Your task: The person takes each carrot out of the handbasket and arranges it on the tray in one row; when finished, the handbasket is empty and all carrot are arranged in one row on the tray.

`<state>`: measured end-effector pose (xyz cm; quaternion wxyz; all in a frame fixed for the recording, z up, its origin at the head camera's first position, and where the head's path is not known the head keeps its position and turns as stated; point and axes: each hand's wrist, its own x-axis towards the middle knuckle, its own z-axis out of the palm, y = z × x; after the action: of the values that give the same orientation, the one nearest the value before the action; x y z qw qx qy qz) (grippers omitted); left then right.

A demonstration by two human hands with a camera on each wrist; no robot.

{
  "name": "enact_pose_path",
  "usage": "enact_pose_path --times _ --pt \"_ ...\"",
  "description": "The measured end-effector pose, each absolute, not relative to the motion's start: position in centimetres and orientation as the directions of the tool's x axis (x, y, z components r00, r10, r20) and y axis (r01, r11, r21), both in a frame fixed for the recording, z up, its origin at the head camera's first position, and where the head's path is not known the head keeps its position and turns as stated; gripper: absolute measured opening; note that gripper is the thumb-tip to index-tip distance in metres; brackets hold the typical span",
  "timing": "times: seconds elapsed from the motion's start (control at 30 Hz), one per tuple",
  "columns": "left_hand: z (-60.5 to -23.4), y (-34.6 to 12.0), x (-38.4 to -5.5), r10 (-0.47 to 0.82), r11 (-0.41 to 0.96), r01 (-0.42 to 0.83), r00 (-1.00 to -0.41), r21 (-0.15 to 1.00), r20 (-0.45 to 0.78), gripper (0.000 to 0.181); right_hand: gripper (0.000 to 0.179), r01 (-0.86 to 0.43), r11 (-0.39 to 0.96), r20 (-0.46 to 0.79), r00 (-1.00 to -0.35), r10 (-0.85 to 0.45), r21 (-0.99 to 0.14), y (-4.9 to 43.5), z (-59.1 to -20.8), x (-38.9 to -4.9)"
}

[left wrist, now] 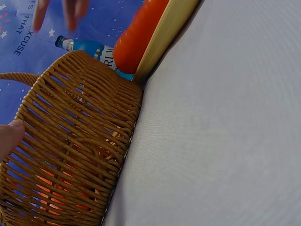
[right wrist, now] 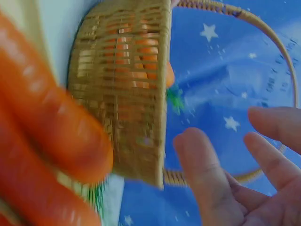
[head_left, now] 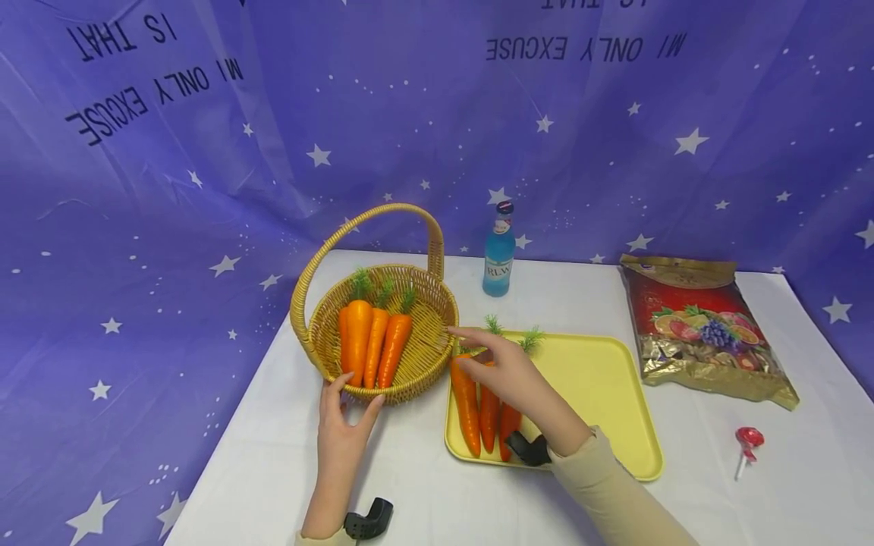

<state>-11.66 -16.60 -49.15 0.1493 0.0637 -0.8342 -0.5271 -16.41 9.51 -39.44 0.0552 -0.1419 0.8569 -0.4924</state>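
The wicker basket [head_left: 426, 371] stands at the left of the table with several orange carrots [head_left: 394, 349] inside, green tops toward the back. My left hand [head_left: 344, 432] holds its front rim, thumb on the outer weave; the left wrist view shows the thumb [left wrist: 10, 136] at the rim. Over the left end of the yellow tray [head_left: 594, 394] hovers my right hand [head_left: 508, 371], fingers apart with nothing between them, near the basket's right rim. Three carrots [head_left: 466, 406] lie side by side on the tray, partly hidden under that hand.
A blue bottle [head_left: 499, 262] stands behind the tray. To the right lies a red and gold snack bag [head_left: 706, 334], with a red lollipop [head_left: 749, 437] in front of it. A purple starred cloth [head_left: 580, 152] hangs behind the white table [head_left: 410, 485].
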Motion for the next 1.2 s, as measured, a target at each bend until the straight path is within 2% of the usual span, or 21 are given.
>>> enact_pose_path --times 0.2,0.47,0.93,1.07,1.2 --pt "-49.1 -16.5 -11.7 -0.263 0.434 0.058 -0.946 0.899 0.188 0.063 0.044 -0.256 0.527 0.061 -0.931 -0.360 -0.811 5.6 -38.8 -19.1" --pt "-49.2 -16.5 -11.7 -0.264 0.447 0.061 -0.944 0.893 0.197 0.064 0.046 -0.264 0.586 -0.024 -0.900 -0.436 -0.766 2.0 -39.1 -21.6" --pt "-49.2 -16.4 -11.7 -0.258 0.465 0.052 -0.947 0.884 0.191 0.064 0.052 -0.231 0.721 -0.174 -0.881 -0.440 -0.653 -1.5 -41.5 -23.9" --pt "-49.2 -16.5 -11.7 -0.267 0.468 0.046 -0.945 0.883 0.191 0.063 0.047 -0.244 0.701 -0.179 -0.863 -0.472 -0.670 -2.2 -42.0 -24.2" --pt "-49.4 -16.5 -11.7 -0.268 0.465 0.042 -0.945 0.885 0.186 0.063 0.042 -0.181 0.641 -0.217 -0.843 -0.492 -0.746 -2.7 -42.7 -24.5"
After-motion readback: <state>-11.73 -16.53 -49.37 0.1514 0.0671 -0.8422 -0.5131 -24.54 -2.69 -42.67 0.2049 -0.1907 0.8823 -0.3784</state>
